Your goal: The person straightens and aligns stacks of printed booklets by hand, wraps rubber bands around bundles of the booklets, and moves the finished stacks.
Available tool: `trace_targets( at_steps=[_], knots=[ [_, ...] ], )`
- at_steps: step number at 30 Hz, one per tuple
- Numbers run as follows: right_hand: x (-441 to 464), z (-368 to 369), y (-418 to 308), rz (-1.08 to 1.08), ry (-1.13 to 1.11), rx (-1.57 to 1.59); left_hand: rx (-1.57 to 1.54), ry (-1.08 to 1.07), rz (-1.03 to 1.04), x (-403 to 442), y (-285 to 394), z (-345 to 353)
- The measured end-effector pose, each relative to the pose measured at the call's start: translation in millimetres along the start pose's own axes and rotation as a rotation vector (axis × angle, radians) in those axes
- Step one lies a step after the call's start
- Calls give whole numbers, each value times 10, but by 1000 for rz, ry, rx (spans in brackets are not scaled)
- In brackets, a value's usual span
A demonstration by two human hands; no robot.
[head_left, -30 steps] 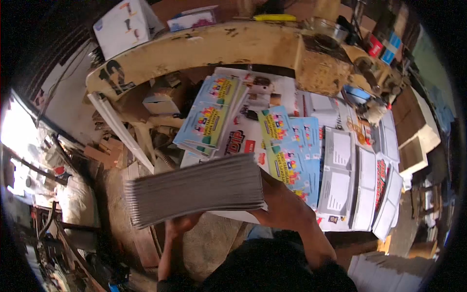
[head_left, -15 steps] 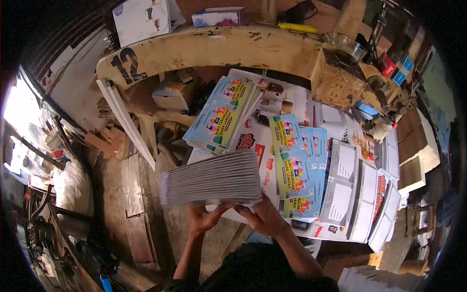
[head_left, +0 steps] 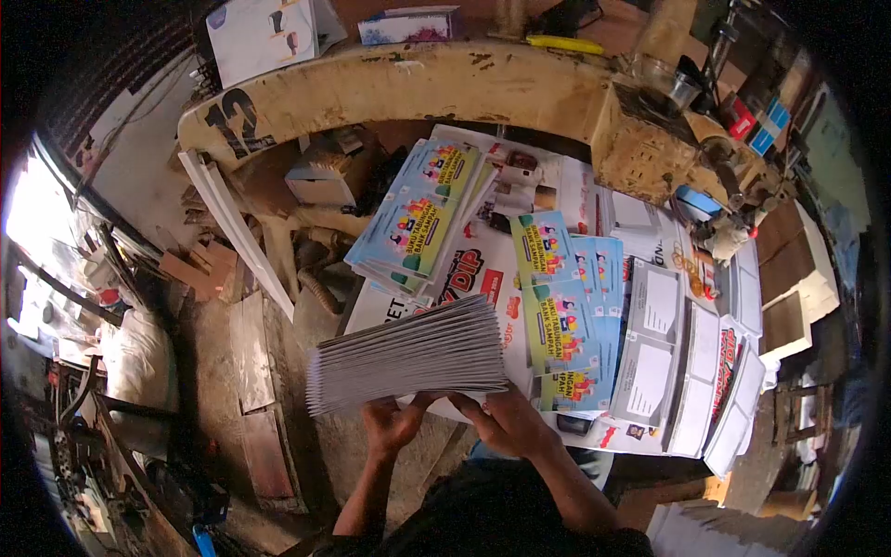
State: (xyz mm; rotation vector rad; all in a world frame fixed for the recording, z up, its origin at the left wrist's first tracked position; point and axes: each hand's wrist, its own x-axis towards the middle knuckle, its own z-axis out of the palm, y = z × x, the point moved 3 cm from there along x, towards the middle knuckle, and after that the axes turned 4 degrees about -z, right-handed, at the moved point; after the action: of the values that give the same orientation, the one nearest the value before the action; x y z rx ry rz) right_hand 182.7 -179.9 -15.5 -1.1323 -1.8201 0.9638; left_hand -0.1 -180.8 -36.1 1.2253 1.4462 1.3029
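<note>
The left hand (head_left: 394,423) and the right hand (head_left: 504,422) together hold a thick stack of thin grey-white folded paper sheets (head_left: 408,357). The stack is at the near edge of the desk (head_left: 483,330), which is covered with printed white paper, and it lies a little slanted, with many thin edges showing toward the person. The grip of the left hand is closed on the near side of the stack, left of its middle; the grip of the right hand is closed on its near right corner. How wide the fingers open is hard to tell, because the stack hides part of them. The two hands are close together.

Beyond the stack, on the left part of the desk, there is a pile of blue and yellow printed booklet covers (head_left: 422,209). To the right of the stack, more blue and yellow covers (head_left: 557,325) lie overlapping. Farther right are grey and white printed sheets (head_left: 647,348). At the far side stands a beige metal machine frame with a black number 12 (head_left: 399,88).
</note>
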Motion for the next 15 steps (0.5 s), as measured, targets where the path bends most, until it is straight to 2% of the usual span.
trace_targets(
  at_steps=[3,6,9,14,15],
  knots=[
    [31,-31,-44,-38,28,9,-40,-40,99,8,67,10],
    [28,-40,-9,-51,5,0,-170,-41,94,6,126,32],
    [16,-14,33,-44,-22,-44,-81,0,20,7,159,20],
    [18,-25,60,-11,-16,-33,-54,-33,84,8,168,12],
    [50,-44,67,-76,-52,-31,-56,-30,93,5,196,13]
  ],
)
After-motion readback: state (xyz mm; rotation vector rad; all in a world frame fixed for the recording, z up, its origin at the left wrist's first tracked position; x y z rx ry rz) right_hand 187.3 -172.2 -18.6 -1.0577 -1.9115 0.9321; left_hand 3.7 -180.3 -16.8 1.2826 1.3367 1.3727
